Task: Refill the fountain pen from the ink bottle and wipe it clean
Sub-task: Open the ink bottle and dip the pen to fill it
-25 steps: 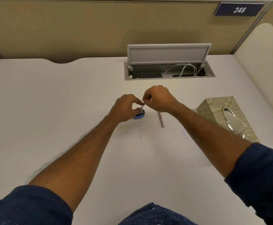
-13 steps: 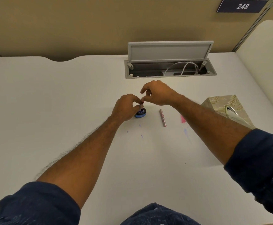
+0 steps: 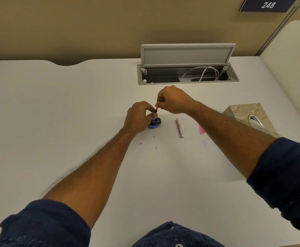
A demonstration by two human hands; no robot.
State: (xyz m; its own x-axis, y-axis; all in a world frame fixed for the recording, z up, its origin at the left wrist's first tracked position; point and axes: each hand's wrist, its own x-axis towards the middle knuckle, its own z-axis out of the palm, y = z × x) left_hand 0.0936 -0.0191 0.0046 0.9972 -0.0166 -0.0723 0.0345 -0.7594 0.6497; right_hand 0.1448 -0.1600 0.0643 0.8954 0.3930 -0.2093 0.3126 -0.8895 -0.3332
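A small dark ink bottle point(image 3: 156, 122) with a blue base stands on the white desk point(image 3: 74, 113). My left hand point(image 3: 140, 117) curls round the bottle and holds it. My right hand point(image 3: 172, 100) pinches the top of a thin red pen part point(image 3: 156, 109) that stands upright over the bottle's mouth. A pink and silver pen barrel point(image 3: 179, 128) lies on the desk to the right of the bottle. A small pink piece point(image 3: 201, 130) lies further right, partly behind my right forearm.
A patterned tissue box point(image 3: 249, 116) stands at the right. An open cable hatch point(image 3: 186, 73) with white cables is set into the desk behind my hands. Small ink spots point(image 3: 154, 139) mark the desk near the bottle.
My right hand has lifted a little and now pinches the red pen part above the bottle. My left hand stays on the bottle.
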